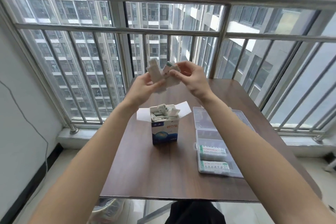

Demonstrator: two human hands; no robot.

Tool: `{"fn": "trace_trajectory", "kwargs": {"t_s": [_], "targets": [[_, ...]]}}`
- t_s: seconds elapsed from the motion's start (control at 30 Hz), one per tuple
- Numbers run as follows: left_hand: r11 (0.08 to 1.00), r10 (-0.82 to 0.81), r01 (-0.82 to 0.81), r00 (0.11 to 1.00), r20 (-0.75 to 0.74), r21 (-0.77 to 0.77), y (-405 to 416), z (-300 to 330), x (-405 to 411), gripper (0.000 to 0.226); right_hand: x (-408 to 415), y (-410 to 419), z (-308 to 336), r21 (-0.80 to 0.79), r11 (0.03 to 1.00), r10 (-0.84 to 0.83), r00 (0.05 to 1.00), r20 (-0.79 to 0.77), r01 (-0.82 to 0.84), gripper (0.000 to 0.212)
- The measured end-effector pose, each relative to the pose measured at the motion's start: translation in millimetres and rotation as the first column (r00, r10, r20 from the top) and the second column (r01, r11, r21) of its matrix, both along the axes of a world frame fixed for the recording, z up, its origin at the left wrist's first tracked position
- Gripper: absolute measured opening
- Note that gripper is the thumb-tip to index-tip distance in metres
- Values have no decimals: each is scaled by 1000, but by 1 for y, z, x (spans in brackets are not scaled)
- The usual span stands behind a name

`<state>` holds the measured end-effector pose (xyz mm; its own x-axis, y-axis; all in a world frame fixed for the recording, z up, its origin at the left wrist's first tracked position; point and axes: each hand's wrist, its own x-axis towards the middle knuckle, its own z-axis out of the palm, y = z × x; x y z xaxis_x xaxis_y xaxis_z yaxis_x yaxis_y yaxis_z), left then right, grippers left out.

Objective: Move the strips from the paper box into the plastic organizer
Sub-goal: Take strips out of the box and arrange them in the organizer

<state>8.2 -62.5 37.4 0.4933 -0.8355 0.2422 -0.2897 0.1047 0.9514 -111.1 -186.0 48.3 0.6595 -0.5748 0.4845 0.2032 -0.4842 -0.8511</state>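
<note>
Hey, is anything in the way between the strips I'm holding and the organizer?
Nothing visible blocks the way. Both hands, left hand and right hand, hold the strips above the table's far end. The organizer lies open to the right of the paper box, its lid flipped back, with two near compartments already holding strips.

Strips (160, 76) between both hands, above paper box (164, 132)

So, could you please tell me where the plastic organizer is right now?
In the head view, the plastic organizer lies open on the right side of the table, just right of the upright paper box.
</note>
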Motion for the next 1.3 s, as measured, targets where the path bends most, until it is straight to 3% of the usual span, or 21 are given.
{"fn": "trace_trajectory", "kwargs": {"t_s": [0.07,0.17,0.27,0.43,0.57,0.67,0.87,0.97,1.03,1.2,1.3], "targets": [[998,-61,58,992,-113,-33,0,5,-15,17,-15,3,2,77,997,7,1000,30,-9,12],[995,-97,96,981,-169,-10,-1,0,-39,18,-48,7,-7,103,994,-45,998,-45,49,15],[987,-146,156,973,-177,45,-2,-16,-65,12,-86,11,-25,117,983,-128,986,-109,141,17],[964,-214,237,961,-175,122,-7,-50,-106,17,-139,20,-58,316,928,-162,977,-136,198,6],[888,-374,397,917,-138,234,-9,-71,-132,20,-173,23,-77,322,910,-168,941,-292,262,12],[839,-436,447,893,-109,309,-10,-78,-143,21,-188,21,-84,332,910,-137,937,-322,247,13],[870,-358,378,926,-121,316,-5,-91,-146,22,-202,13,-90,343,889,-209,935,-286,303,11],[887,-312,339,940,-135,312,4,-97,-141,21,-203,15,-93,275,943,-74,924,-376,187,20],[901,-291,323,945,-148,289,12,-102,-137,20,-202,15,-91,217,969,-20,910,-413,120,14],[951,-162,207,966,-200,228,34,-116,-125,22,-198,10,-90,295,937,-74,931,-357,188,11],[970,-108,151,969,-223,188,42,-122,-121,19,-193,17,-96,261,956,13,871,-491,133,12]]}}
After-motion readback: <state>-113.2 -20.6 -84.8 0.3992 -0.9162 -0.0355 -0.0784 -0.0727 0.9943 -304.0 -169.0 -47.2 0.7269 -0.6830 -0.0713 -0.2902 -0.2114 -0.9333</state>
